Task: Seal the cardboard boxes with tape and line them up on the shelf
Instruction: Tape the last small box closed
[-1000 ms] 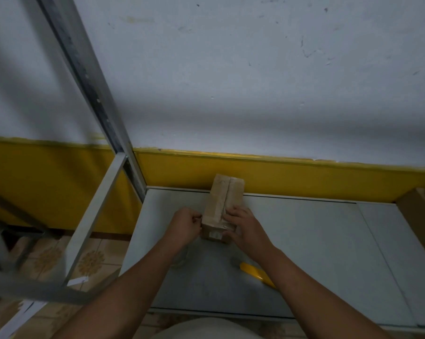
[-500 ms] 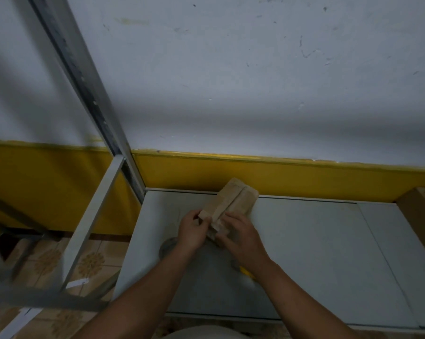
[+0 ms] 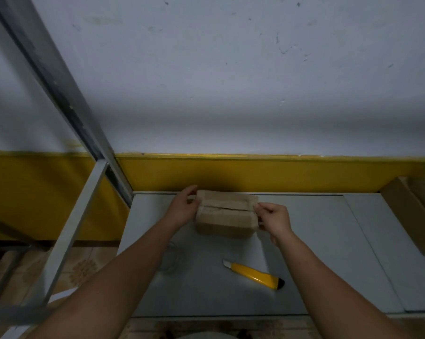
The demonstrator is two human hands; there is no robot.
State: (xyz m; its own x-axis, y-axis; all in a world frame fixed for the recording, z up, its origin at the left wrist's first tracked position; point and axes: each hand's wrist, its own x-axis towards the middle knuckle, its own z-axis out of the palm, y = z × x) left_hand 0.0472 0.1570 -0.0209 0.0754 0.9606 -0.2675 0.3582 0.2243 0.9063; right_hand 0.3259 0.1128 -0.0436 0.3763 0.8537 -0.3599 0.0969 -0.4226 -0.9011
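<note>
Cardboard box (image 3: 224, 216) lies crosswise on the grey shelf (image 3: 316, 277), near its back edge, with the flap seam facing up, as I watch through the head camera. The left hand (image 3: 182, 211) grips its left end with curled fingers, and the right hand (image 3: 275, 217) pinches its right end. A yellow utility knife (image 3: 254, 274) rests nearer the person, apart from the box.
</note>
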